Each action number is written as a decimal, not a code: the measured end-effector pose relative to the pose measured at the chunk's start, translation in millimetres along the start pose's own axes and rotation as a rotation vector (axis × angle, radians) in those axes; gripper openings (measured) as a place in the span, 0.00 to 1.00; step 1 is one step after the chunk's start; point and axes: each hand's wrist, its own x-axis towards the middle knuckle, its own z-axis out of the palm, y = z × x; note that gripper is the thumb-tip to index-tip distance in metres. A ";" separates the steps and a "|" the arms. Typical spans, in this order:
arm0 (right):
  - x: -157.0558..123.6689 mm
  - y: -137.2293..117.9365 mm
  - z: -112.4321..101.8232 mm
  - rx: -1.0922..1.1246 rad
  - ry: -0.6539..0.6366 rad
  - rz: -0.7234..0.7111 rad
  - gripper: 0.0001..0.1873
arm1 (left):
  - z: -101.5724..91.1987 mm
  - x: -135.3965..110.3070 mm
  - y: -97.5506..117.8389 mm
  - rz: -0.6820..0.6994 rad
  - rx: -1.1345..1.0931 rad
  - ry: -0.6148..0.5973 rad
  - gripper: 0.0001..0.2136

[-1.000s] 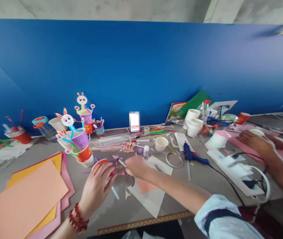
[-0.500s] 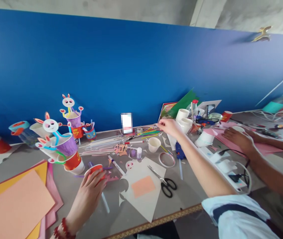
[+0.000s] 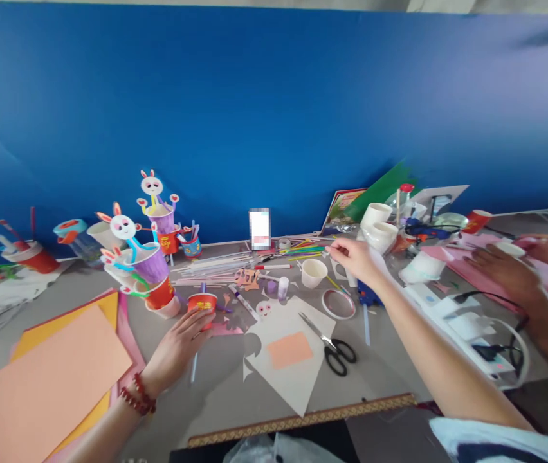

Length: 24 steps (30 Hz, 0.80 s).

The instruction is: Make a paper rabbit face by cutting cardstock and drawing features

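My left hand (image 3: 190, 341), with red bead bracelets at its wrist, has its fingers laid over the near side of a small red paper cup (image 3: 202, 303). The cup stands on the table, its far side hidden. Across the table my right hand (image 3: 351, 256) is in a pinch beside the ends of the coloured sticks (image 3: 305, 253). What its fingertips hold, if anything, is too small to make out. A white paper cup (image 3: 313, 273) stands just left of that forearm. Between the hands lie black-handled scissors (image 3: 332, 347) on cut white paper (image 3: 293, 386) with a peach paper rectangle (image 3: 290, 350).
Rabbit figures on stacked cups (image 3: 146, 263) stand at left, behind coloured paper sheets (image 3: 56, 379). A tape roll (image 3: 338, 304), a blue glue gun (image 3: 369, 293) and a power strip (image 3: 462, 328) with cables lie around my right arm. A co-worker's hands (image 3: 505, 273) work on pink paper at right.
The view has tipped down and turned left. My left fingers have slid from over the cup's rim to its near side. My right hand stays pinched by the coloured sticks.
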 end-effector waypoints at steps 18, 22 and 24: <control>-17.5 -24.5 -2.7 0.222 0.098 -0.062 0.14 | -0.9 16.5 11.5 -0.062 -0.160 0.067 0.18; -12.0 -9.7 -9.3 0.190 0.111 -0.020 0.11 | -1.1 15.1 11.2 -0.097 -0.196 0.128 0.15; -5.7 -11.7 -8.1 0.127 0.048 -0.027 0.11 | -0.7 16.9 14.1 -0.107 -0.223 0.156 0.14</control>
